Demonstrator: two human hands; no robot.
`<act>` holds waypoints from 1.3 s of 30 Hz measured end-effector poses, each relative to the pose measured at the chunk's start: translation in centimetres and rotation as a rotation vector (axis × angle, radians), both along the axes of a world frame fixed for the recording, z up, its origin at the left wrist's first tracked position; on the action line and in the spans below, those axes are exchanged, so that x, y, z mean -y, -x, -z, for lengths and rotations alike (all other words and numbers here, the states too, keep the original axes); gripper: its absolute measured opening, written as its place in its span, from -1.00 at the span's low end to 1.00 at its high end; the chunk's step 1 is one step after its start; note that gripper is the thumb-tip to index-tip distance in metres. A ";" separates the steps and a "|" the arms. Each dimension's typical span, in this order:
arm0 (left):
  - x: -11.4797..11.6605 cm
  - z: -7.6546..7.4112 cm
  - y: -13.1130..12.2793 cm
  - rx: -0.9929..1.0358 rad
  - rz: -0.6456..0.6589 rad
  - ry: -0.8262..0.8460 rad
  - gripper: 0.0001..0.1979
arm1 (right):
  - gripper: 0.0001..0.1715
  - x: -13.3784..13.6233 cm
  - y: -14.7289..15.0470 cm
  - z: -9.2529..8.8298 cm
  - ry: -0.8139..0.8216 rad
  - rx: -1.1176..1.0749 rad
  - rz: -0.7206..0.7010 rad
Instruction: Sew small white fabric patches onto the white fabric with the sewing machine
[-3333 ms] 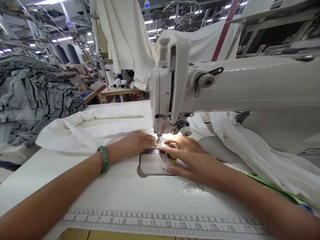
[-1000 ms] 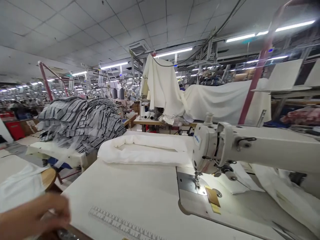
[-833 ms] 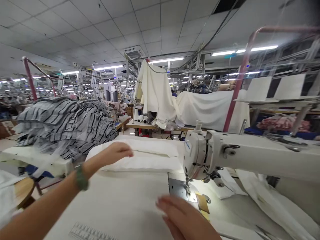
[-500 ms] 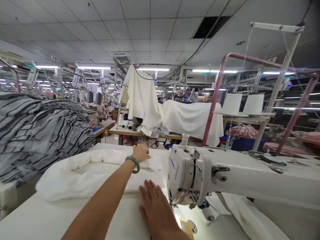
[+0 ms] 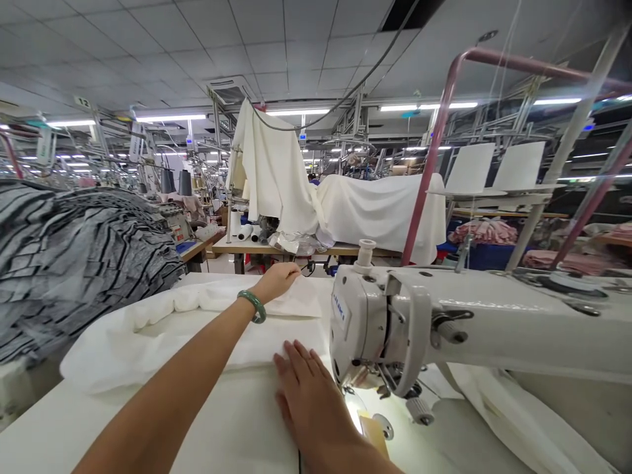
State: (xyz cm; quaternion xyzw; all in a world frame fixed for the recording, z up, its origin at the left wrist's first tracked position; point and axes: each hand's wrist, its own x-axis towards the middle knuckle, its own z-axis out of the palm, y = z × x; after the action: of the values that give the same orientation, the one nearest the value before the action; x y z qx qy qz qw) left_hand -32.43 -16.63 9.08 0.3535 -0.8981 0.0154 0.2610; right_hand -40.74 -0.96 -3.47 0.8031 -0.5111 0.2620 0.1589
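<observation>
White fabric (image 5: 212,349) lies in a loose, folded loop over the sewing table (image 5: 237,421). My left hand (image 5: 277,282), a green bangle (image 5: 253,305) at its wrist, is stretched out to the far side and pinches an edge of this fabric. Flat beside the machine's needle area, my right hand (image 5: 316,401) rests with fingers extended, its fingertips on the near edge of the fabric. Just right of that hand stands the head of a white sewing machine (image 5: 363,329), its lamp lighting the needle plate. A yellowish block (image 5: 375,434) sits by the plate, partly behind my right wrist.
Grey and black striped fabric (image 5: 83,263) is heaped at the left. More white cloth (image 5: 518,415) lies under the machine arm. Thread cones (image 5: 471,170) and a pink metal frame (image 5: 434,151) rise behind the machine. Opposite, white cloth (image 5: 380,210) drapes over another table.
My left hand has moved slightly farther away, lifting and pulling the fabric edge with it. The right hand stays nearly in place. The camera view has tilted down a little.
</observation>
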 end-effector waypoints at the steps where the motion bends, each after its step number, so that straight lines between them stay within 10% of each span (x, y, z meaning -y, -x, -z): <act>1: 0.1 0.0 0.0 0.004 -0.003 -0.010 -0.82 | -0.53 -0.3 0.1 -0.5 -0.032 -0.028 -0.006; 9: -3.8 -0.9 -1.3 0.120 -0.041 0.066 -0.89 | -0.63 -2.2 0.3 -3.0 -0.016 -0.015 -0.055; 15: -9.4 3.1 -2.5 0.275 0.061 0.012 -0.94 | -0.80 -5.0 -0.4 -3.6 0.147 -0.131 -0.219; 21: -9.2 4.4 -2.6 0.225 0.116 -0.070 -0.93 | -0.75 -6.8 -0.1 -2.6 0.286 -0.103 -0.273; 33: -6.7 4.6 -4.3 -0.395 0.075 -0.507 -0.76 | -0.79 -8.9 1.6 -3.9 -0.045 0.008 -0.214; 39: -12.4 1.6 -5.8 -0.669 0.052 -0.518 -0.69 | -0.73 -10.0 3.3 -4.4 -0.099 0.182 -0.252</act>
State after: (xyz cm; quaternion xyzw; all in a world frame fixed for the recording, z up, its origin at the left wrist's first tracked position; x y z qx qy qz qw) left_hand -26.60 -4.20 7.43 0.3702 -0.7468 -0.3329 0.4409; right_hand -44.01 9.04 0.90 0.8406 -0.4310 0.3260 0.0383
